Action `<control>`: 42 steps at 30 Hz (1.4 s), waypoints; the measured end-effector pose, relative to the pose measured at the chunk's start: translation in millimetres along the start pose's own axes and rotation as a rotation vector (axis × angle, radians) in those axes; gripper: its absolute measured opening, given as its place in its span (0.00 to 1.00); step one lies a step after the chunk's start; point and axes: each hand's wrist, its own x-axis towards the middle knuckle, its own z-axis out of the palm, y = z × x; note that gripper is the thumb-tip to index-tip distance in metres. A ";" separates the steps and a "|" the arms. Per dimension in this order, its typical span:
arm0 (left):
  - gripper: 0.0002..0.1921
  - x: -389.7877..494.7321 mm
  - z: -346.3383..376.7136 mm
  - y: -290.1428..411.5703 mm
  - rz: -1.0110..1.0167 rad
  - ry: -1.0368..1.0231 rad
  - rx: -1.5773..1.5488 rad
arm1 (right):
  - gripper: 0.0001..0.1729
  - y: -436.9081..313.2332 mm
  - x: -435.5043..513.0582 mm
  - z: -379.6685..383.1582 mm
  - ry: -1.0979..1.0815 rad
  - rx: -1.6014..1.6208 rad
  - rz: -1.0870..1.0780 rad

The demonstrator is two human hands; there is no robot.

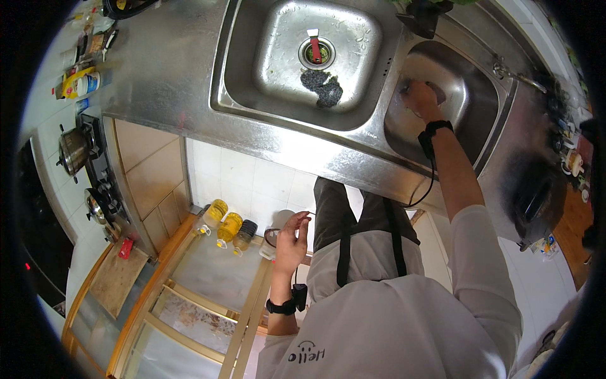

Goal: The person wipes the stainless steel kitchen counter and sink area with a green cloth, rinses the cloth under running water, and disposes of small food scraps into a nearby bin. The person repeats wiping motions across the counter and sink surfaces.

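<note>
My right hand (421, 99) reaches down into the smaller steel basin (473, 118), fingers low near its bottom. A brownish, curved shape shows beside the fingers; whether I hold it is unclear. My left hand (291, 237) hangs in front of the counter beside my trousers, fingers curved and apart from the thumb. No object is plain in it. In the larger basin (246, 90), a red-handled tool (315, 49) with a pale flat head lies across the drain strainer (326, 56), which holds green scraps. Dark scouring mesh (326, 89) rests below the drain.
Behind the small basin stands a metal tap (516, 73). A dark object (421, 21) sits on the sink's back rim. Several oil bottles (230, 227) stand below at left. A pot (73, 150) is on the stove, and a black item (535, 203) lies right.
</note>
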 end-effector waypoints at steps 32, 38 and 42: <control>0.13 5.4 15.1 10.0 0.038 -0.006 0.013 | 0.23 25.2 -34.6 21.5 -0.067 -0.066 -0.185; 0.12 3.5 16.0 7.8 0.018 -0.010 -0.050 | 0.11 38.6 -28.9 29.2 -0.228 0.749 -0.036; 0.12 5.9 6.7 18.6 0.049 -0.065 0.016 | 0.11 31.6 -74.4 -23.7 -0.511 1.728 0.040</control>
